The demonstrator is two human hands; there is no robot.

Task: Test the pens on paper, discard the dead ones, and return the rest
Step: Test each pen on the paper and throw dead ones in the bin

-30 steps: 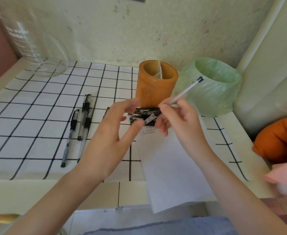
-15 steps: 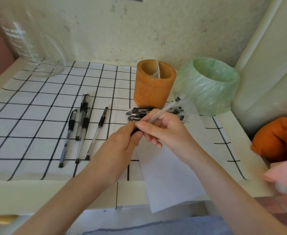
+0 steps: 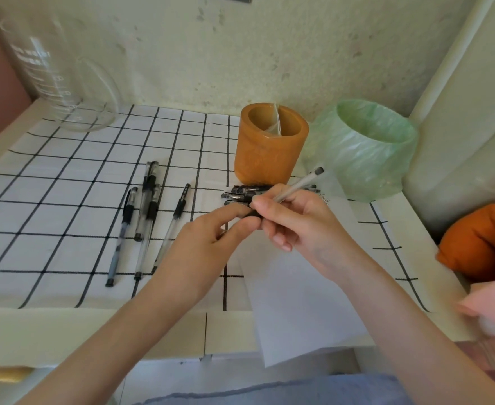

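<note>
Where the bench ends: the bench (image 3: 65, 328) has its cream front edge across the lower frame, and the white paper (image 3: 298, 302) overhangs that edge at lower centre.
Open room: the checked cloth (image 3: 50, 200) lies bare across the left of the frame.
Right hand: the right hand (image 3: 301, 226), centre frame, has its fingers closed on a clear pen (image 3: 298, 184); the pen's barrel slants toward the upper right and ends in a dark plug.
Left hand: the left hand (image 3: 205, 247) has thumb and forefinger pinched at the pen's dark lower end; what they grip there is too hidden to tell.
Loose pens: four pens (image 3: 144, 217), clear barrels with black grips, lie side by side left of the hands.
Caps: a cluster of dark caps (image 3: 240, 194) lies just in front of the holder.
Holder: orange pen holder (image 3: 269, 144), round and glossy, upper centre, with only a clear divider inside.
Bin: the bin (image 3: 366, 150), lined with crinkled green plastic, stands right of the holder; its contents are not visible.
Jug: a clear glass jug (image 3: 62, 74) stands at upper left.
</note>
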